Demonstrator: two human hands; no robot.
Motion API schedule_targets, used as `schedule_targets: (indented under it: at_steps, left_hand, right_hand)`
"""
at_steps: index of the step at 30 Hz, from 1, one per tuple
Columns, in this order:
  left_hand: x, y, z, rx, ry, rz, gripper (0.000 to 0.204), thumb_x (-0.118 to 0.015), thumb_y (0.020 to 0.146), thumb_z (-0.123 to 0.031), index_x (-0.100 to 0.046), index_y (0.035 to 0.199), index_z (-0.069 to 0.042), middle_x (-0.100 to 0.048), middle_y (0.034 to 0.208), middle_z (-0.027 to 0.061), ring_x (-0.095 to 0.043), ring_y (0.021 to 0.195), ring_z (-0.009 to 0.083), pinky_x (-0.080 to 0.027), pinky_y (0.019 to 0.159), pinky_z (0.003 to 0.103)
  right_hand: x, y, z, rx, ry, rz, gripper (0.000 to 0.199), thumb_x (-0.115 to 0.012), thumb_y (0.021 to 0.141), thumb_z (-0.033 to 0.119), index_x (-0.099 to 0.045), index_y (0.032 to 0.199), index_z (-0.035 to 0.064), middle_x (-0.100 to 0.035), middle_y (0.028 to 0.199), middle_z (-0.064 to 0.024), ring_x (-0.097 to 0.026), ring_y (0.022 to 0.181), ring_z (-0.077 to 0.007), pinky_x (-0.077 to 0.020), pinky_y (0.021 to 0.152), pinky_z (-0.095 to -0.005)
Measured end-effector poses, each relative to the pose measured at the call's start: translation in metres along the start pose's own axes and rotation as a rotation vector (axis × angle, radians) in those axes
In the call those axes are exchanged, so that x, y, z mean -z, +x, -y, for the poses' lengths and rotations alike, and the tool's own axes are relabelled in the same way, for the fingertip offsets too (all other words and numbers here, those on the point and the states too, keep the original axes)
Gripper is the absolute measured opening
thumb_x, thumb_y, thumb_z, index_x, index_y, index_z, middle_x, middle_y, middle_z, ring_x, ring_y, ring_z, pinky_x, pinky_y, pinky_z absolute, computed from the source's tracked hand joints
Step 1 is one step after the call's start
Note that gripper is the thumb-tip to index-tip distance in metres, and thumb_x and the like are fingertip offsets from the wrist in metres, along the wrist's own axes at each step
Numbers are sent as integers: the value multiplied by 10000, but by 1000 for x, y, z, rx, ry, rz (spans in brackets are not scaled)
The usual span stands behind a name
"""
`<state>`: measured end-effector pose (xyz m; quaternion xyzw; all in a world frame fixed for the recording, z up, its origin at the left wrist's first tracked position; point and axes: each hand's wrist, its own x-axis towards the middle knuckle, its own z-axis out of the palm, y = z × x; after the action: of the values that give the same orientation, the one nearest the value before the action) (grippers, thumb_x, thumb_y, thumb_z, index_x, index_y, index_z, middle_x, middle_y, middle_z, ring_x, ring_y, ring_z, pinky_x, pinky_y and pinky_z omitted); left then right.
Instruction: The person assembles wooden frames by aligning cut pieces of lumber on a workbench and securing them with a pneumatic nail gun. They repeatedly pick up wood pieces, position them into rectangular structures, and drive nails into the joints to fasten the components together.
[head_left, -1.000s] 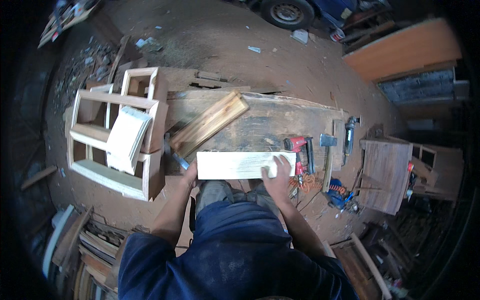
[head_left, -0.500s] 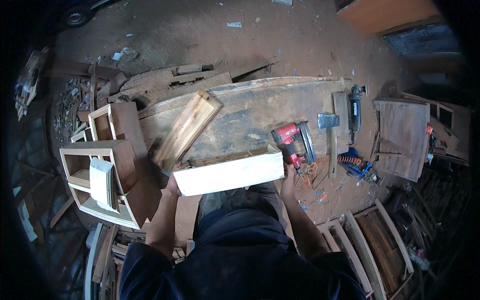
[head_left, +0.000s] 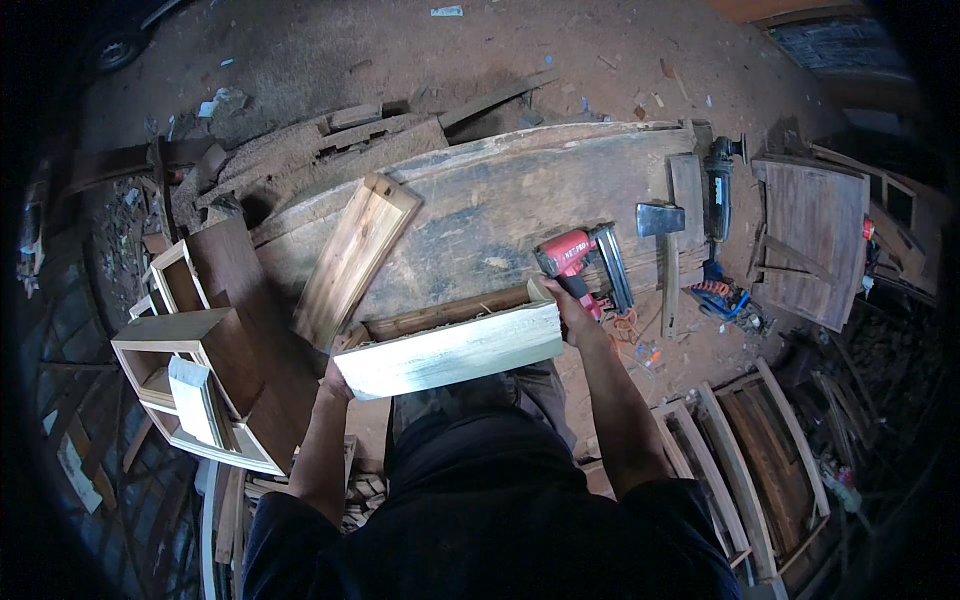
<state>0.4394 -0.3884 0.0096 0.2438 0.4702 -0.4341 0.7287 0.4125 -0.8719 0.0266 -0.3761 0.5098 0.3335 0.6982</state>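
Note:
A wooden drawer point(head_left: 455, 352) with a pale, whitish front board is held level in front of my body, above the near edge of the workbench. My left hand point(head_left: 340, 378) grips its left end, fingers partly hidden by the board. At the right end, my right hand point(head_left: 573, 315) is closed around the far corner. Just beyond that hand lies a red nail gun point(head_left: 568, 253) with a black and silver magazine. Farther left on the bench, a lighter wooden drawer-like piece point(head_left: 355, 262) rests slantwise.
The worn bench top point(head_left: 480, 205) carries a hatchet point(head_left: 660, 220) at right, next to an angle grinder point(head_left: 718, 185). Small cabinet frames point(head_left: 225, 350) stand at left. A wooden cabinet point(head_left: 815, 235) stands beyond the bench's right end, slatted frames point(head_left: 740, 470) at lower right.
My right hand has shifted up around the drawer's far right corner. The drawer has tipped so more of its inside shows. The whole view has turned slightly.

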Motion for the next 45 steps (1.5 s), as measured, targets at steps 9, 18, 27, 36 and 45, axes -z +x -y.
schedule_targets:
  at_steps: [9, 18, 27, 36, 45]
  left_hand:
    - [12, 2, 9, 4, -31, -117, 664, -536, 926, -573, -632, 1218, 15, -719, 1069, 191, -715, 942, 323, -595, 859, 444]
    - [-3, 0, 7, -18, 6, -48, 662, -506, 945, -571, -617, 1262, -1, -719, 1069, 193, -716, 941, 314, -597, 854, 436]
    - [-14, -5, 6, -4, 23, -109, 653, -519, 929, -570, -639, 1239, -7, -724, 1050, 189, -713, 943, 326, -589, 851, 441]
    - [4, -7, 3, -154, 82, -243, 629, -463, 1009, -577, -641, 1219, -12, -703, 1106, 170, -695, 970, 300, -563, 895, 413]
    - [-121, -39, 11, -1467, 1139, -586, 233, -622, 995, -161, -637, 1161, 2, -622, 954, 102, -586, 921, 219, -453, 806, 342]
  right_hand:
    - [8, 10, -29, 122, 242, 101, 401, -670, 932, 458, -719, 1133, 114, -740, 973, -46, -714, 869, -198, -571, 792, -359]
    - [34, 22, -46, 118, 280, 127, 472, -660, 966, 477, -642, 1249, 99, -691, 1131, -29, -657, 990, -177, -537, 849, -363]
    - [35, 26, -47, 249, 192, 145, 458, -652, 957, 490, -687, 1204, 106, -732, 1054, -56, -707, 923, -223, -576, 811, -384]
    - [-1, -36, -26, 258, -197, -575, 555, -613, 1003, 527, -668, 1252, 34, -711, 1093, -65, -664, 935, -191, -532, 846, -345]
    - [-18, -31, -43, 782, -139, -611, 407, -516, 1095, 330, -670, 1052, -44, -659, 900, -34, -570, 825, -148, -469, 758, -342]
